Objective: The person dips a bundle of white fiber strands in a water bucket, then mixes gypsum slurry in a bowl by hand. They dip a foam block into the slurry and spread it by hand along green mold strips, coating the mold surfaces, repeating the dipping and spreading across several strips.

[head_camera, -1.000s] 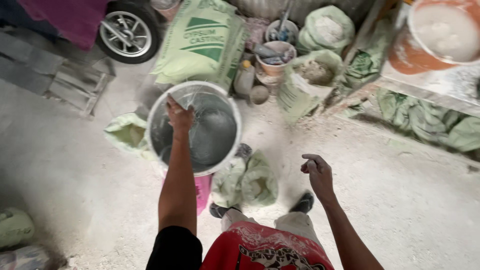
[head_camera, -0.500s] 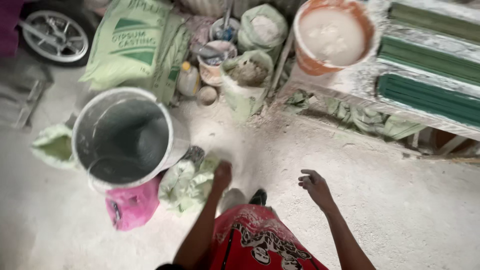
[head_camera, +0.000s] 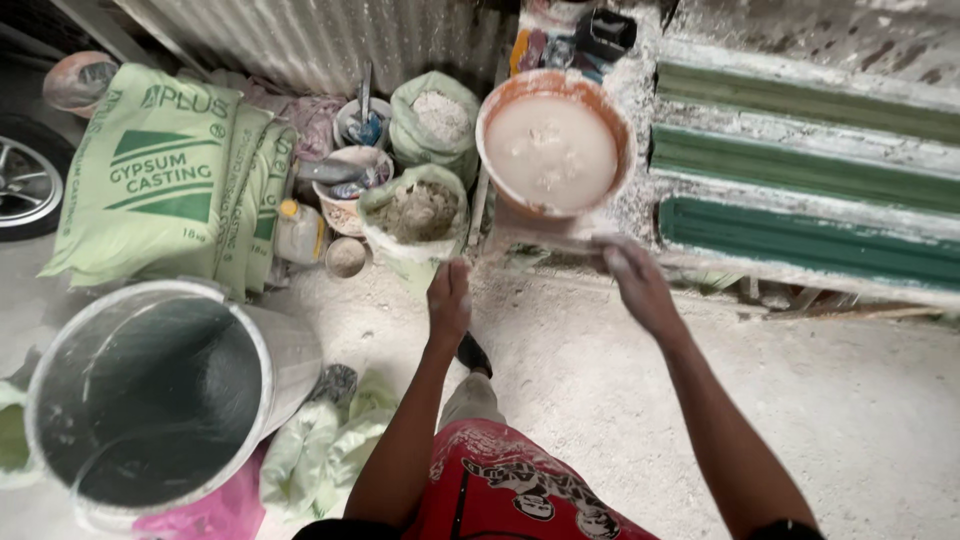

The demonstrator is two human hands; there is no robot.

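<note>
1. Basin [head_camera: 553,150] of orange plastic, round, sits on the corner of a plaster-crusted bench [head_camera: 640,215], up ahead of both hands. It is nearly full of a pale, wet white mix with a few lumps showing.
2. Right hand [head_camera: 635,285] reaches up toward the bench edge just below the basin; fingers lie loosely together, dusted white, holding nothing. Whether the tips touch the bench, cannot tell.
3. Left hand [head_camera: 449,300] hangs lower and to the left, near an open bag of grey powder [head_camera: 418,212]; fingers curled slightly inward, empty.
4. Handling judgement: the basin looks heavy for its size with that much wet mix, and the thin plastic wall would likely flex if lifted by one side. The rim is smeared and probably slippery. Best hold seems to be two hands on opposite sides of the rim, kept level, since the mix would slop over.
5. Around: a large grey bucket [head_camera: 150,395] stands empty at lower left on the dusty floor [head_camera: 880,400]; green sacks [head_camera: 165,180] lean against a corrugated wall behind it. Small tubs [head_camera: 350,190] and a little bottle [head_camera: 298,232] sit between sacks and powder bag. Green moulded strips [head_camera: 800,240] lie along the bench to the right.
</note>
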